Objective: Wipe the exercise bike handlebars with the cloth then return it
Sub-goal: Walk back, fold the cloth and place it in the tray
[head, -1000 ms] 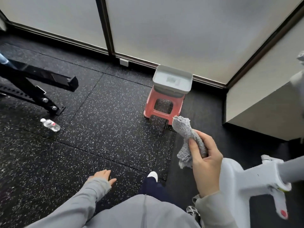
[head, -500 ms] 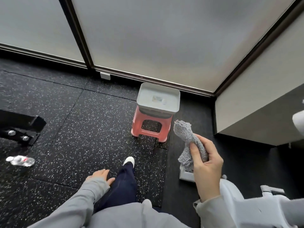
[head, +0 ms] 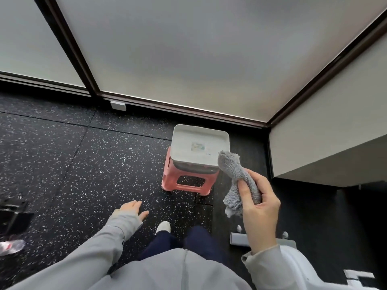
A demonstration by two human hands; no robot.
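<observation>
My right hand (head: 259, 208) is shut on a fluffy grey cloth (head: 236, 174), held up in front of me just right of a pink stool (head: 186, 181). A shallow white tray (head: 222, 137) rests on top of the stool, and the cloth's upper end overlaps its right front corner in view. My left hand (head: 134, 209) hangs low with fingers apart and nothing in it. Only the white body of the exercise bike (head: 297, 266) shows at the bottom right. Its handlebars are out of view.
Black speckled rubber flooring (head: 83, 164) runs to frosted windows with dark frames (head: 88, 65). A white wall ledge (head: 326, 155) juts out on the right. A plastic bottle (head: 10, 245) and a black metal frame (head: 14, 210) lie at the left edge.
The view has swung right and closer to the stool and tray. My right hand has carried the cloth toward the tray. The bike's handlebar and frame have slipped out of view.
</observation>
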